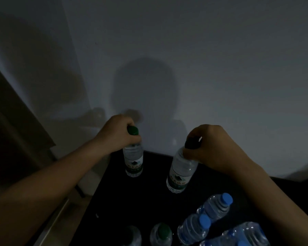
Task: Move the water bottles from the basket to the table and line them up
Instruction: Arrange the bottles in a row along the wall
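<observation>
Head view, dim: left hand (pixel 117 132) and right hand (pixel 212 148) each clasp the neck of a green-capped bottle, left bottle (pixel 133 160) upright near the black table's (pixel 114 201) far edge, right bottle (pixel 181 171) tilted mid-placement; next, likely level it in line.

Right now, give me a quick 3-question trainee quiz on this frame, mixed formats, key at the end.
1. True or false: each hand grips a bottle near its cap.
2. Multiple choice: the caps on the two held bottles are A) blue B) dark green C) red.
3. Fill in: the bottle that leans is in the ____ hand.

Key
1. True: the left hand holds the left bottle and the right hand holds the right bottle, both over the dark table.
2. B. The blue-capped bottles sit nearer the camera.
3. Right; the left bottle looks upright.
</observation>
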The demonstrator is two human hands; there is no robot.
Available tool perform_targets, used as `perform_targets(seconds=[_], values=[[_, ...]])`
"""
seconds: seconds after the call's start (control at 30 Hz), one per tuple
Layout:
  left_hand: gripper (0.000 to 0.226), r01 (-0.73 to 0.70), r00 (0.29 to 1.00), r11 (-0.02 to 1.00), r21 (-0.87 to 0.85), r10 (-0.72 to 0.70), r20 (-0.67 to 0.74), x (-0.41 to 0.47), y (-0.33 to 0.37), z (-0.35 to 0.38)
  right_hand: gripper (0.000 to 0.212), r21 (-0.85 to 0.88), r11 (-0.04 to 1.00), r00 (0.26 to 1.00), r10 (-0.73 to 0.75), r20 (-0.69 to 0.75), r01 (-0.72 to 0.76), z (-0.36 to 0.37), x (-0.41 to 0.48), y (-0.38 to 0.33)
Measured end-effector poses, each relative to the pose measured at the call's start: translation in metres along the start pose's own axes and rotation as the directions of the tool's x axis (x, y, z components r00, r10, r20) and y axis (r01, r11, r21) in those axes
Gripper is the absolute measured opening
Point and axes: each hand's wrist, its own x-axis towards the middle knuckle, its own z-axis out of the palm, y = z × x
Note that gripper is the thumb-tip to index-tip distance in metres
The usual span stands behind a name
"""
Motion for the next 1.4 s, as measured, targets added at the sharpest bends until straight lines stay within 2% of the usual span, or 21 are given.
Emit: perform_targets(seconds=[0.13,0.33,0.63,1.03,1.4], values=[[0.028,-0.009,0.999,1.000,0.022,0.008,0.049,0.027,-0.034,0.022,0.020,-0.003,1.000,1.000,0.016,0.025,-0.015,0.022,0.023,-0.002],[0.029,0.058,0.993,0.998,0.008,-0.058,0.102,0.064,-0.077,0.050,0.016,0.002,0.999,0.998,0.051,0.031,-0.051,0.053,0.053,-0.003],[0.024,0.086,0.985,0.996,-0.031,-0.080,0.156,0.094,-0.117,0.086,0.015,-0.063,0.993,0.989,0.109,0.102,-0.103,0.092,0.087,0.010],[0.023,0.153,0.973,0.988,-0.033,-0.145,0.181,0.118,-0.130,0.113,0.016,-0.030,0.993,0.982,0.120,0.146,-0.117,0.116,0.114,0.027],[0.024,0.130,0.966,0.991,-0.020,-0.122,0.229,0.123,-0.124,0.116,0.017,-0.050,0.996,0.982,0.083,0.168,-0.076,0.132,0.148,0.032]])
